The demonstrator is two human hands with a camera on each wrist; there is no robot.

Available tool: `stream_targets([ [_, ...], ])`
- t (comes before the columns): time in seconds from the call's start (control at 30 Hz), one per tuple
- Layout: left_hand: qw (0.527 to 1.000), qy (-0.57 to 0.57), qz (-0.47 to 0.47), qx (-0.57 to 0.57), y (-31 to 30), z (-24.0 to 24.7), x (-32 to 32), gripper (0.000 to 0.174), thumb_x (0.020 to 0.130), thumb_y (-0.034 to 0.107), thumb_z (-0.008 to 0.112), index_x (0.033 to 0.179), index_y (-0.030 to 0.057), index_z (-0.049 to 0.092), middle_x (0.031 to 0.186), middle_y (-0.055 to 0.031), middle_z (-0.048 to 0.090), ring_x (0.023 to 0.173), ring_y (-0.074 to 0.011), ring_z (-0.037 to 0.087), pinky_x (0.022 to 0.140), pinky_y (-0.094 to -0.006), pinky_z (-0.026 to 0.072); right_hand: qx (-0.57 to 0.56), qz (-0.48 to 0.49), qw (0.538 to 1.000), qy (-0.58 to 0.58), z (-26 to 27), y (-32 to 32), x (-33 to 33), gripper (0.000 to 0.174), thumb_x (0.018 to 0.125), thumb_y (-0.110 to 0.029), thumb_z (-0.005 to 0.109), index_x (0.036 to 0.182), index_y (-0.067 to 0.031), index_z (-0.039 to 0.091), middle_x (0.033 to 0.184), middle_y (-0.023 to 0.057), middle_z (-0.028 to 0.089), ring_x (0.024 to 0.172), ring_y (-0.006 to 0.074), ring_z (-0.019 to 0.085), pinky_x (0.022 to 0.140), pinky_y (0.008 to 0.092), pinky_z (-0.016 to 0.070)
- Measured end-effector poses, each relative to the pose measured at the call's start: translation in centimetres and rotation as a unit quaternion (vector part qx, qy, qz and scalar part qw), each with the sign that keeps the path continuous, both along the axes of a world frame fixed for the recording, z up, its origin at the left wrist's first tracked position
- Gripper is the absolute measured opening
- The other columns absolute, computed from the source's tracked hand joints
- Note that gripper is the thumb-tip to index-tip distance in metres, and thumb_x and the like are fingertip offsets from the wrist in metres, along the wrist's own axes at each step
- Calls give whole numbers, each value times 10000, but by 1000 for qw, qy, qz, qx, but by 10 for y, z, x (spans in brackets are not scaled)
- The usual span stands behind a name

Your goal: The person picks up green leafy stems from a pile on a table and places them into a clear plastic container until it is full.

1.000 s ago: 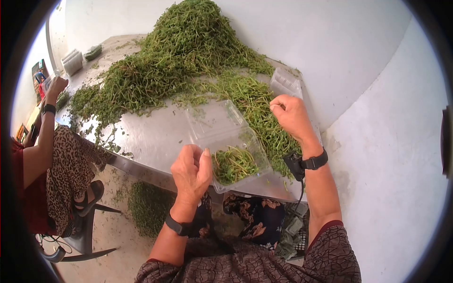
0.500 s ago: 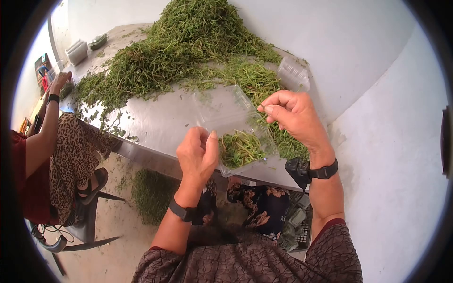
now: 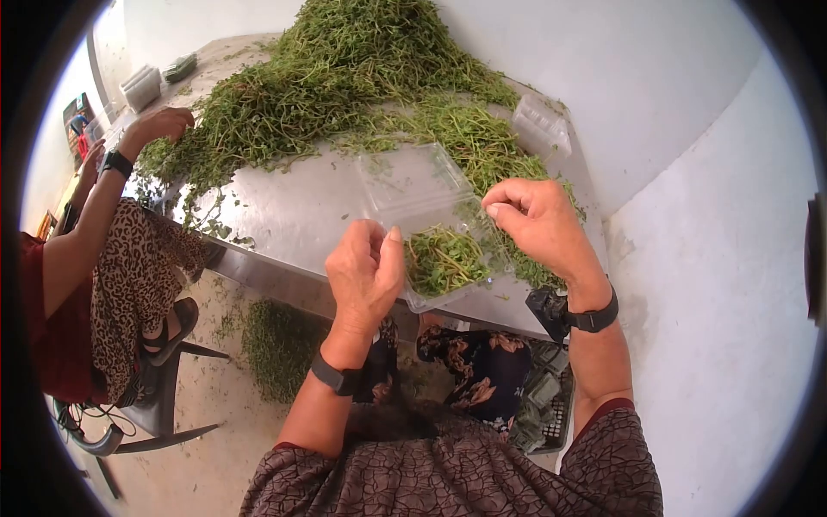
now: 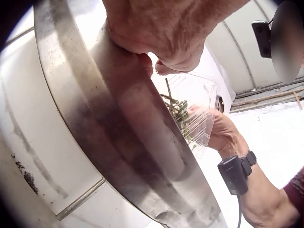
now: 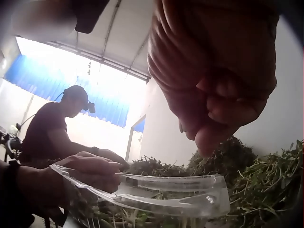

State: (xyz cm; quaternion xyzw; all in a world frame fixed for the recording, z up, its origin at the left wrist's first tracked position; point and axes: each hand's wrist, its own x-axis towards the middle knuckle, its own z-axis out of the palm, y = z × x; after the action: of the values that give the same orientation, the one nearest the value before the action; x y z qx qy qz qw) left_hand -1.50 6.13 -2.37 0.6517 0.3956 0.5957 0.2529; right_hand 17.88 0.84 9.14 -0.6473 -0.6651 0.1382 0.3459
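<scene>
A clear plastic container sits near the table's front edge, its hinged lid folded back. Green leafy stems lie inside it. My left hand is at the container's left side with fingers curled and thumb raised beside them; the right wrist view shows this hand close at the rim. Over the right side, my right hand has thumb and index fingertips brought together above loose stems. Nothing shows between its fingers; the right wrist view has them curled and dark.
A tall heap of greens covers the back of the metal table. Stacked clear containers lie at the right edge by the wall. At left, another person's hand reaches the heap. A crate with packed boxes stands below.
My right hand has come closer to the container, and its thumb and index have drawn together. My left hand stays beside the container. The other person's hand has moved right to the heap.
</scene>
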Motion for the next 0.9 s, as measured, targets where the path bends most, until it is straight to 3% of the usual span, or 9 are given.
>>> stream_targets([
  [0.07, 1000, 2, 0, -4, 0, 0, 0, 158, 883, 109, 649, 803, 0, 569, 586, -47, 529, 510, -116, 462, 495, -293, 400, -20, 9, 999, -26, 2, -5, -4, 133, 848, -92, 613, 895, 5, 690, 671, 100, 633, 572, 150, 562, 565, 313, 452],
  [0.2, 1000, 3, -1, -14, -1, 1, -1, 154, 870, 116, 657, 799, 11, 571, 589, -68, 540, 500, -164, 497, 499, -314, 423, -13, 51, 998, -39, -7, -8, -11, 132, 863, -62, 616, 951, -1, 693, 772, 55, 664, 663, 118, 572, 628, 295, 465],
  [0.27, 1000, 12, -1, -21, -1, 2, -1, 149, 858, 121, 665, 799, 21, 573, 602, -90, 558, 496, -208, 539, 509, -330, 453, 32, 85, 987, -134, -13, -8, -13, 149, 837, -88, 642, 961, -38, 706, 765, 93, 654, 673, 202, 616, 636, 342, 491],
  [0.37, 1000, 5, -3, 1, -2, 2, 0, 164, 887, 116, 648, 802, 3, 566, 602, -56, 533, 519, -128, 456, 497, -304, 391, 46, 114, 970, -209, -21, -6, -19, 177, 802, -119, 675, 971, -80, 713, 742, 128, 625, 723, 296, 627, 645, 391, 506],
  [0.5, 1000, 9, -4, -8, -1, 1, -1, 168, 891, 124, 645, 813, -4, 569, 625, -72, 545, 539, -145, 473, 511, -316, 402, 0, 133, 949, -285, -36, -1, -21, 193, 795, -130, 681, 982, -95, 711, 745, 139, 620, 784, 324, 626, 661, 422, 512],
  [0.63, 1000, 12, 1, -11, 0, 0, -2, 162, 878, 119, 659, 811, 1, 570, 619, -79, 554, 519, -161, 491, 505, -317, 417, 24, 126, 960, -250, -31, -2, -15, 178, 792, -121, 679, 963, -87, 713, 748, 133, 637, 788, 318, 631, 663, 426, 513],
  [0.7, 1000, 12, 11, 1, 0, 0, -1, 156, 863, 112, 673, 799, 13, 571, 598, -73, 548, 489, -167, 498, 491, -316, 425, 97, 100, 968, -208, -25, -1, -7, 89, 813, -101, 624, 847, -69, 699, 707, 126, 647, 764, 313, 645, 653, 454, 521],
  [0.83, 1000, 11, 3, -15, -2, 1, -2, 164, 876, 114, 657, 803, 0, 565, 617, -81, 552, 519, -163, 490, 503, -323, 415, 136, 38, 956, -258, -12, 3, 25, 102, 806, -84, 612, 829, -66, 709, 748, 122, 677, 769, 312, 650, 664, 453, 528],
  [0.9, 1000, 14, -5, -27, -2, 1, -3, 171, 891, 120, 640, 816, -12, 562, 637, -87, 557, 550, -159, 484, 516, -330, 407, 162, -60, 947, -272, -13, 8, 48, 108, 796, -69, 611, 814, -63, 717, 802, 132, 699, 776, 331, 650, 683, 456, 534],
])
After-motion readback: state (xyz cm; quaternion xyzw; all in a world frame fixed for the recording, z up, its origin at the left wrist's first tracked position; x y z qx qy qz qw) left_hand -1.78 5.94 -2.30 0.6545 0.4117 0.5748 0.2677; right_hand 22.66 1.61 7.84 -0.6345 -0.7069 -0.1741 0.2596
